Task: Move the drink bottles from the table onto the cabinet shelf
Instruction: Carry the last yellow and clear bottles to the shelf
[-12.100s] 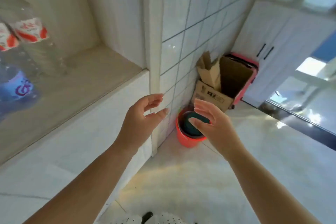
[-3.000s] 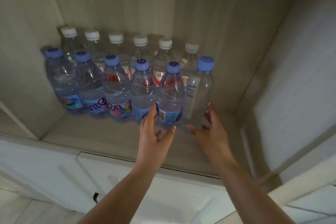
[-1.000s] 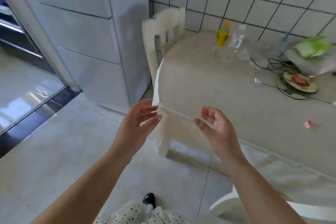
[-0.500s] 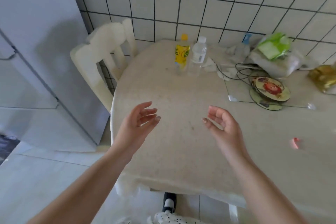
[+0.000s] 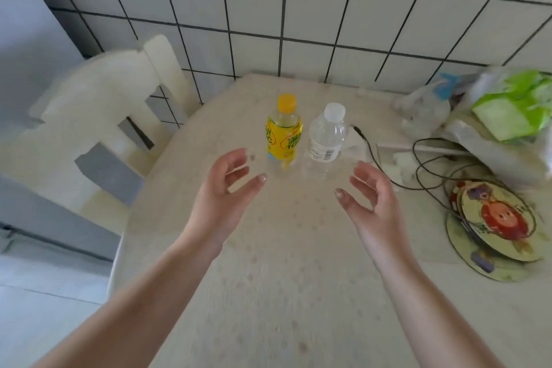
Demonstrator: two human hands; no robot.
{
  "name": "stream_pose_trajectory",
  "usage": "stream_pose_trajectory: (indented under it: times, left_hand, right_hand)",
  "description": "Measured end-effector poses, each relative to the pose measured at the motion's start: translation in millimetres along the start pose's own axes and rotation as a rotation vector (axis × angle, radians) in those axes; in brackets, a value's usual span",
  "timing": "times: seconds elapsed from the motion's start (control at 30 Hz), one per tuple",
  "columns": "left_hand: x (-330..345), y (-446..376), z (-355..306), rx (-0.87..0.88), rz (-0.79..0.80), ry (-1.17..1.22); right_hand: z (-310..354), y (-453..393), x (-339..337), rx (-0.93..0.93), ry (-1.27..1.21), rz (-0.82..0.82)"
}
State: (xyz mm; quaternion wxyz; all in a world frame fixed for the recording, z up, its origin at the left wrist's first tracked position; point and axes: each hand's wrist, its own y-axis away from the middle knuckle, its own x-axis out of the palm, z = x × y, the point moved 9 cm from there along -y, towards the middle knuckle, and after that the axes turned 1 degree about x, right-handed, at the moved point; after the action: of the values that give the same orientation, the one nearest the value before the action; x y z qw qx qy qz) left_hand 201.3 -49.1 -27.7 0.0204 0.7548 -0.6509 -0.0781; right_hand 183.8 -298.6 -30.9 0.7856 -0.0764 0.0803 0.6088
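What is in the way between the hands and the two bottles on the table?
Nothing visible. The left hand faces the yellow bottle and the right hand faces the clear bottle, with only bare table between. The black cable lies off to the right of the clear bottle.

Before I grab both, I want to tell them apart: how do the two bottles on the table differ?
The yellow bottle has a yellow cap and a bright yellow label; the clear bottle has a white cap and a white label. The yellow bottle stands left of the clear bottle. Both stand upright, capped, untouched.
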Motion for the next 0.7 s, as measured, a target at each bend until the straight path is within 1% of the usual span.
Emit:
stream_pose_trajectory:
  times: [0.13,0.23,0.37,0.47,0.57,0.7]
  left_hand:
    - [24,-52,8,0.017,-0.010,-0.039]
    - [44,-82,13,0.061,0.031,-0.115]
    - [66,-113,22,0.091,0.088,-0.170]
    - [73,-124,23,0.136,0.111,-0.152]
    - [70,-125,18,0.200,0.094,-0.162]
    - [60,-116,17,0.195,0.061,-0.154]
  right_hand:
    - [-12,-57,12,0.001,0.036,-0.006]
    - [-23,-85,21,0.018,0.076,-0.022]
    - [-35,-106,38,0.030,0.087,0.021]
    - [-36,-113,45,0.010,0.036,0.052]
    - [-36,-112,44,0.010,0.031,0.048]
    - [-32,-104,43,0.027,0.007,0.029]
